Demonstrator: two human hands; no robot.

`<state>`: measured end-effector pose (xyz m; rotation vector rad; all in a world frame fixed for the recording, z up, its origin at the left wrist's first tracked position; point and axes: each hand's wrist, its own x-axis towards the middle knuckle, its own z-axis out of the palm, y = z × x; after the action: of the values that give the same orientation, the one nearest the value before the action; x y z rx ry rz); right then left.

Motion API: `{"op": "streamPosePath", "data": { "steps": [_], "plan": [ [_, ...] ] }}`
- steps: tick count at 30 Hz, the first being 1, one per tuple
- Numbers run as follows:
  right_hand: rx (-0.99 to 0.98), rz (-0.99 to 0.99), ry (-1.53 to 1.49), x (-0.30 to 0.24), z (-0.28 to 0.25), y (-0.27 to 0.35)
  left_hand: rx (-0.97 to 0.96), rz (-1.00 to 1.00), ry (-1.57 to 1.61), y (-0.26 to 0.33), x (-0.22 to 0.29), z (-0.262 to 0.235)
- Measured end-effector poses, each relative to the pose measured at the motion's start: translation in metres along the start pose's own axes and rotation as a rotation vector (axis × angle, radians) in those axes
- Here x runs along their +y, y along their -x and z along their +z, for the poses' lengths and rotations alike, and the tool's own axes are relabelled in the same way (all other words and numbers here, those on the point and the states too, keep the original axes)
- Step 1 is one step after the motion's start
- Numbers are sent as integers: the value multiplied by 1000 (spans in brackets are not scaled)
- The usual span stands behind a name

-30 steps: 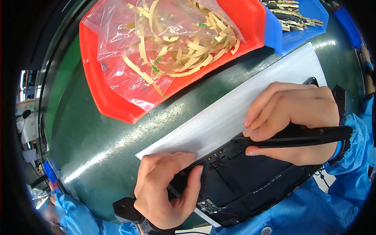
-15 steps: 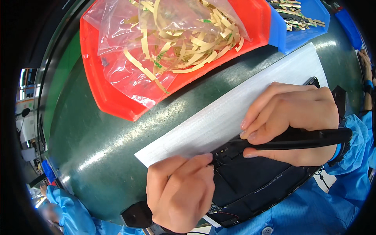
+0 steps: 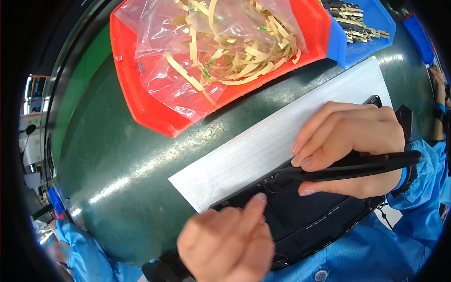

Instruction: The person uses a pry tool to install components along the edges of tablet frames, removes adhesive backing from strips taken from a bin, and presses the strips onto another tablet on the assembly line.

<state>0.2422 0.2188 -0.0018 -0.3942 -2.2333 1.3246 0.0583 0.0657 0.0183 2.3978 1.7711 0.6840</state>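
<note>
A red bin (image 3: 134,105) and a blue bin (image 3: 361,55) are sitting beyond a white sheet (image 3: 263,134) on the tabletop (image 3: 141,152). The left hand (image 3: 228,242) is blocking part of the black casing (image 3: 305,207) at the sheet's near edge, its index outstretched and any grasp unclear, while the fingers of the right hand (image 3: 354,138) are pinching a black tool (image 3: 376,162) over the casing.

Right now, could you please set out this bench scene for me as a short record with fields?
Left hand: index finger extended at the black panel; blurred, contact unclear
Right hand: grip closed on a black elongated tool, above the panel
White sheet: on the green bench, partly beyond the panel
Red bin: holds tan strips and a clear plastic bag
Blue bin: beside the red bin, holds dark and tan pieces
</note>
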Motion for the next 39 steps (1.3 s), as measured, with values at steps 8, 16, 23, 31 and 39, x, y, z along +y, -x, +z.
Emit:
{"op": "streamPosePath", "data": {
  "steps": [8,16,23,31,39],
  "plan": [
    [287,-221,-93,27,22,21,-12,62,-34,-1,13,27],
    [37,-26,-21,4,4,4,188,152,-113,9,7,48],
    [13,-34,-7,2,6,2,176,171,-90,11,6,36],
    [37,-43,6,3,8,2,192,97,-207,14,7,39],
    [53,-79,4,6,6,4,111,62,-284,14,16,44]
  ]
}}
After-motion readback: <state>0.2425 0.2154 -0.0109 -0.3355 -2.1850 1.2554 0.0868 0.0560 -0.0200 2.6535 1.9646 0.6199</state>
